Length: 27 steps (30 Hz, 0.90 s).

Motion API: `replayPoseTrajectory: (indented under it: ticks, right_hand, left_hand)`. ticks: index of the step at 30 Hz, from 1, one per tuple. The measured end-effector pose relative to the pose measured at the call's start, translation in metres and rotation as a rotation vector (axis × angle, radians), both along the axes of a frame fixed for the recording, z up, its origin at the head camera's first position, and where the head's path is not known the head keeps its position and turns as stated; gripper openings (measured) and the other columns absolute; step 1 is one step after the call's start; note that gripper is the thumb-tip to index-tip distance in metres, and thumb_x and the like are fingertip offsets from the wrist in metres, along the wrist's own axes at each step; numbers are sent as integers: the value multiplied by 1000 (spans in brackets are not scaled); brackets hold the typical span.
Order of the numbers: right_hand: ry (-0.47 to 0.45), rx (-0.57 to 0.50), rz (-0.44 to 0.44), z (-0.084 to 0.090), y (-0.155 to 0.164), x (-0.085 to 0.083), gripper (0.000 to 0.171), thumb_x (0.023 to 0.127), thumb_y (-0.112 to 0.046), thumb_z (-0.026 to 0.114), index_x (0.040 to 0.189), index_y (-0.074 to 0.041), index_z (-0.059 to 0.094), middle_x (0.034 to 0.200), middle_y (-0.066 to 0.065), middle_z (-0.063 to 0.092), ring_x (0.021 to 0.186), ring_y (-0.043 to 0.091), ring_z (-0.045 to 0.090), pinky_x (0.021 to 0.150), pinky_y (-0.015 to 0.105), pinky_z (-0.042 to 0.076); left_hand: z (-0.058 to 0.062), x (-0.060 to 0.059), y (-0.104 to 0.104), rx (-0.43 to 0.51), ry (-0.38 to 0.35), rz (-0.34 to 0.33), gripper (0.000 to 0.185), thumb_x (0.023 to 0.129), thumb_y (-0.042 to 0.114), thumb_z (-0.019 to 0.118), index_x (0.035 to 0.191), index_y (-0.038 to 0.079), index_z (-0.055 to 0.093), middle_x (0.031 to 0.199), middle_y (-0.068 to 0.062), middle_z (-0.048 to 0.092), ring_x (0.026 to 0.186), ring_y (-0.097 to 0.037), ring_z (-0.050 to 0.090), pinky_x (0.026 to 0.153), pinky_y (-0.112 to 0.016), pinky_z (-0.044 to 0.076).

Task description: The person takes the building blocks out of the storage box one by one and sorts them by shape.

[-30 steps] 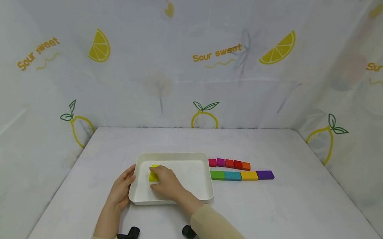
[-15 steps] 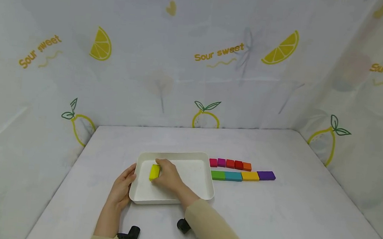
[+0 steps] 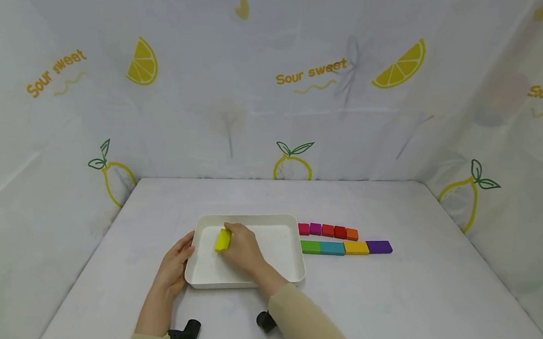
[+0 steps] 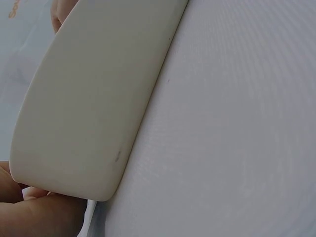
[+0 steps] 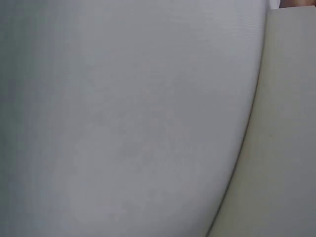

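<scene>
A white rectangular tray stands on the table, with a yellow block inside it toward the left. My right hand reaches over the tray's near wall and pinches the block end to end, index finger at its far end and thumb at its near end. My left hand rests against the outside of the tray's left wall, fingers extended along it. In the left wrist view, fingers touch the tray's end wall near its corner. The right wrist view shows mostly tabletop and the tray's outer side.
Right of the tray, a back row of small red, pink, purple and orange blocks lies on the white table. A front row of longer green, blue, yellow-orange and purple blocks runs beside it. Lemon-print cloth surrounds the table.
My right hand has shifted its hold on the yellow block and moved it slightly right and toward the back within the tray. The left hand has stayed at the tray's left wall.
</scene>
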State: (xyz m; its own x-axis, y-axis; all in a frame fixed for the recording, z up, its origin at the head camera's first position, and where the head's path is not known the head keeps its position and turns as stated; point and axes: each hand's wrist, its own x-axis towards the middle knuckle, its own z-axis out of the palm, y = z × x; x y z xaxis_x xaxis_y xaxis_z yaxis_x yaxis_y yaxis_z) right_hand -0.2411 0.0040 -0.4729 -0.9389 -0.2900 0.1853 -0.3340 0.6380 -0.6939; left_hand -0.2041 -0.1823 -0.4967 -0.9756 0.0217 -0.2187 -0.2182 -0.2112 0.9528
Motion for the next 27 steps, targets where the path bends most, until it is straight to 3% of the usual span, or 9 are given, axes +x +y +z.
replayPoseTrajectory:
  ticks: [6,12,21,27]
  right_hand:
    - [95,-175,-124,19,32,3,66,76,-5,83,136,0,56,135,15,62,127,32,58,109,42,49]
    - [242,-295,-334,35,93,-8,65,75,-1,82,134,4,56,132,21,62,123,36,60,104,43,52]
    - [282,-271,-611,30,187,-7,65,77,0,80,136,8,53,135,26,58,126,42,55,106,51,49]
    - [214,-244,-805,23,239,8,64,82,-4,76,139,6,50,139,26,55,129,44,51,109,54,45]
  left_hand:
    - [2,1,1,7,-6,-3,54,106,7,34,158,9,19,167,-9,19,151,-25,22,91,-6,44]
    - [4,0,-1,-3,-4,-1,54,107,8,34,158,9,20,167,-8,19,151,-23,22,91,-5,44]
    - [3,-2,-2,5,3,4,54,106,7,35,158,7,20,166,-11,19,151,-25,22,91,-4,44]
    - [3,0,-1,2,2,2,53,106,9,35,158,7,20,167,-11,18,152,-25,21,91,-4,44]
